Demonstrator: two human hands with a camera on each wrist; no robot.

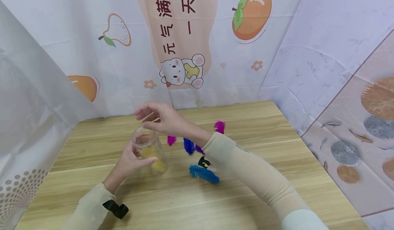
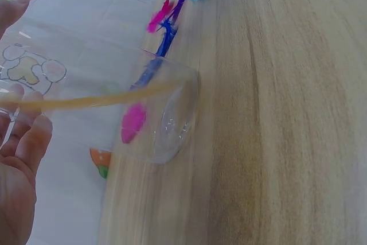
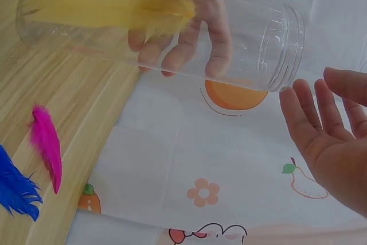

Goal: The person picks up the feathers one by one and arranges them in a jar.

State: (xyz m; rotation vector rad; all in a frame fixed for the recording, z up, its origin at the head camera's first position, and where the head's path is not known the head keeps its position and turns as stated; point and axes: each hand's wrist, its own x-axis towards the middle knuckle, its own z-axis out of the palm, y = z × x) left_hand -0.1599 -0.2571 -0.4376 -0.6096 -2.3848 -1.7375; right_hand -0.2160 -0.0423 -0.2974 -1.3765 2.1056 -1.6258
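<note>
A clear plastic jar [image 1: 151,151] stands on the table with its open mouth up. My left hand [image 1: 132,161] grips it round the side, with the thumb across the front. Inside the jar a yellow feather [image 3: 109,7] stands lengthwise, seen edge-on as a thin strip in the left wrist view. My right hand [image 1: 163,118] hovers over the jar's mouth, its fingers loosely bent and holding nothing. In the right wrist view those fingertips are close to the threaded rim [image 3: 289,50]; whether they touch it I cannot tell.
Loose feathers lie right of the jar: a magenta one [image 1: 171,140], a dark blue one [image 1: 189,146], a purple one [image 1: 199,150], another magenta one [image 1: 219,126] and a bright blue one [image 1: 204,174]. My right forearm passes above some of them. A printed curtain [image 1: 123,69] hangs behind the wooden table [image 1: 172,202].
</note>
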